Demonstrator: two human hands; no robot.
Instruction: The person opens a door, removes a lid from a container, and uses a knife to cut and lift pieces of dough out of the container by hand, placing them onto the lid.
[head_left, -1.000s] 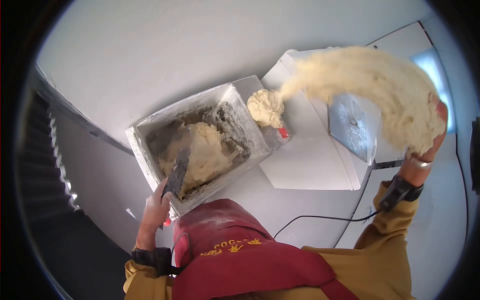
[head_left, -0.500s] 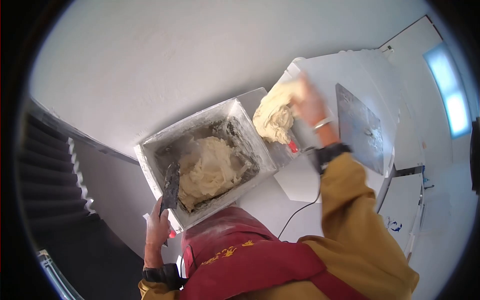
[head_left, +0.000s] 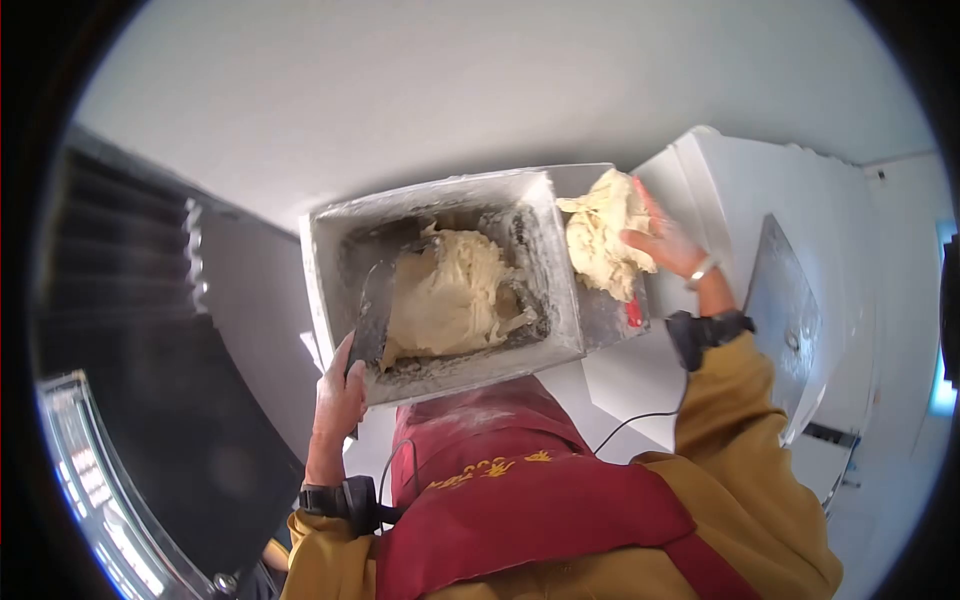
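Note:
My left hand (head_left: 340,392) is closed around a dough scraper with a wide, dark, floury blade (head_left: 374,312). The blade reaches over the near left rim of a metal tub (head_left: 563,270) and lies against the left side of a large pale dough mass (head_left: 450,295) inside. Right of the tub, my right hand (head_left: 668,238) grips the right side of a separate dough lump (head_left: 605,235), thumb and fingers apart around it. That lump rests on, or just above, a grey surface beside the tub; its underside is hidden.
A small red part (head_left: 634,313) shows below the dough lump. A grey metal panel (head_left: 785,310) stands on the right, beyond a white cabinet (head_left: 640,375). A black cable (head_left: 635,418) runs near my apron (head_left: 520,500). A pale wall (head_left: 450,90) lies behind the tub.
My right hand and the dough lump have come down beside the tub, the lump now gathered more compactly. The whole view has turned and shifted. My left hand still holds the scraper at the tub's rim.

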